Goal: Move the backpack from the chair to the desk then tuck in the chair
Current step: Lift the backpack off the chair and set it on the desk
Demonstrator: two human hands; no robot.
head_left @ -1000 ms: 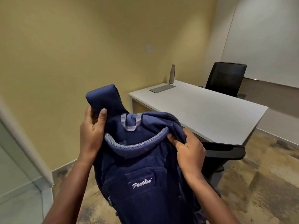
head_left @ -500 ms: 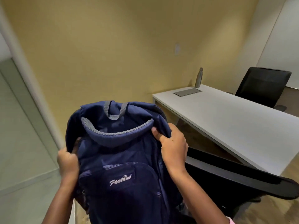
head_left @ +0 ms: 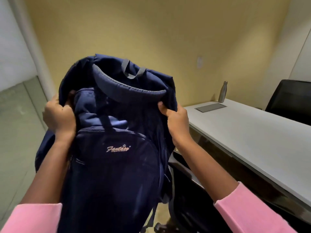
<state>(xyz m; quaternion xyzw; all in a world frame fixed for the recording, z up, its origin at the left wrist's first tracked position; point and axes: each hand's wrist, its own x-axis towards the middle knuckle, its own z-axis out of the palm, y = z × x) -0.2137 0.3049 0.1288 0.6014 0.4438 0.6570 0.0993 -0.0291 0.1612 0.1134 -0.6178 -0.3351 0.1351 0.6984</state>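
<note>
A navy blue backpack (head_left: 114, 165) with a grey top loop and a white logo hangs in the air in front of me, filling the middle of the head view. My left hand (head_left: 58, 117) grips its upper left side and my right hand (head_left: 176, 121) pinches the fabric at its upper right. The white desk (head_left: 252, 142) stretches away to the right. Below and right of the backpack, a black chair (head_left: 188, 204) stands beside the desk's near end, partly hidden by the bag.
A steel bottle (head_left: 223, 89) and a grey flat panel (head_left: 211, 107) sit at the desk's far end. A second black chair (head_left: 291, 101) stands behind the desk. A yellow wall is ahead, a glass partition (head_left: 15, 132) on the left.
The backpack has risen and been turned more upright between both hands. My left hand shifted from the strap to the bag's upper left side. The view swung left, so the desk now lies further right.
</note>
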